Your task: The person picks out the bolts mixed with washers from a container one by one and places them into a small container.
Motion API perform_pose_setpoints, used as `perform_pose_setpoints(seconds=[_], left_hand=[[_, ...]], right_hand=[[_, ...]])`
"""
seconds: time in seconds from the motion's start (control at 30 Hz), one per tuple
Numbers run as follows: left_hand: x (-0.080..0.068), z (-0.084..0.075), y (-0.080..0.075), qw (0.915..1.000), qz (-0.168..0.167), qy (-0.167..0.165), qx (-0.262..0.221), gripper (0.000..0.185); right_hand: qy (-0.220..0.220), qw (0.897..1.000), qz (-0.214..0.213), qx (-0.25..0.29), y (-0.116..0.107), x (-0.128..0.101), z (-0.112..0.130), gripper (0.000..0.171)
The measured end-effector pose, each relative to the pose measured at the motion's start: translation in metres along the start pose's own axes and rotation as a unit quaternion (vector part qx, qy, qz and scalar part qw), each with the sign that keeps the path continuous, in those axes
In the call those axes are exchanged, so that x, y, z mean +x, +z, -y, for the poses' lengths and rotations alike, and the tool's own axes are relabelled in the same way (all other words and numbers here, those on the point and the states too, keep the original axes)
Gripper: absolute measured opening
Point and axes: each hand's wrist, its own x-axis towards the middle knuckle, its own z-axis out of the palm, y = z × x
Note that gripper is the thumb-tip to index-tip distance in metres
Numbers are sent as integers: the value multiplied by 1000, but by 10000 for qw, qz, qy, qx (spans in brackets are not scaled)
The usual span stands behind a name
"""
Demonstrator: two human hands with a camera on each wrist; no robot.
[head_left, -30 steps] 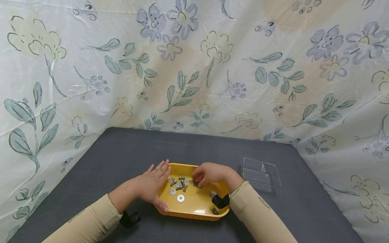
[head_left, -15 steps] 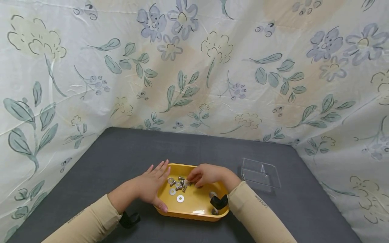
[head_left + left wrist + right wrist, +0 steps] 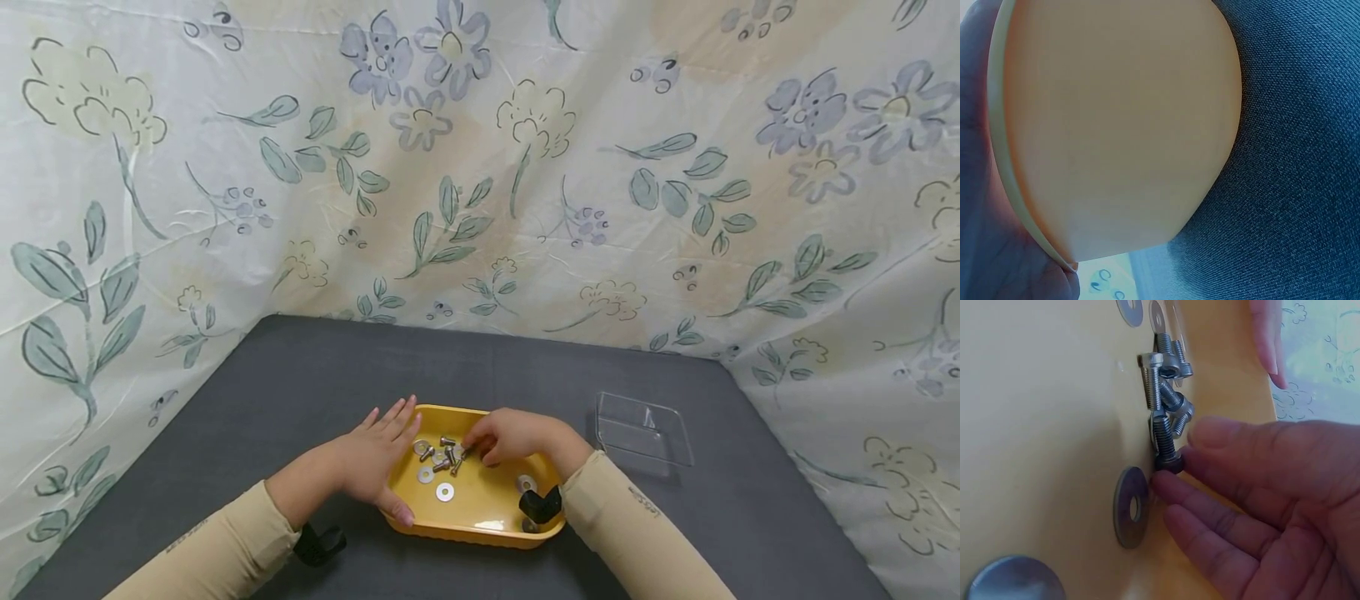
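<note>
Dark grey fabric tabletop (image 3: 300,383) w/ floral-print sheets hung behind; shallow yellow plastic tray (image 3: 480,504) sits near the front edge, a clear plastic lid (image 3: 643,427) well apart to its right. Left hand (image 3: 375,458) rests on the tray's left rim, fingers straight & relaxed. Right hand (image 3: 510,435) reaches into the tray, thumb & fingertips (image 3: 1175,487) pinching a short silver bolt (image 3: 1165,440) at the edge of a small pile of silver bolts (image 3: 1166,369), flat steel washers (image 3: 1130,506) beside it.

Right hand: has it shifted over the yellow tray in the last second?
Yes. The right hand has edged left along the yellow tray toward the bolt pile, fingertips now at a bolt.
</note>
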Motion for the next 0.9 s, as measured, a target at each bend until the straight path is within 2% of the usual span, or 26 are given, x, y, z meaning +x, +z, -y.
perform_pose_setpoints(seconds=[0.2,0.37,0.7,0.9], left_hand=[[0,0,0,10000,-8,2,14,134],[-1,0,0,10000,-8,17,5,133],[0,1,1,10000,-13,8,-40,133],[0,1,1,10000,12,-11,15,134]], right_hand=[[-248,9997,70,-11,1,3,-1,32],[-247,9997,74,42,2,5,-2,40],[-290,9966,-116,-769,4,7,-3,39],[-553,9907,-89,-1243,5,8,-3,34]])
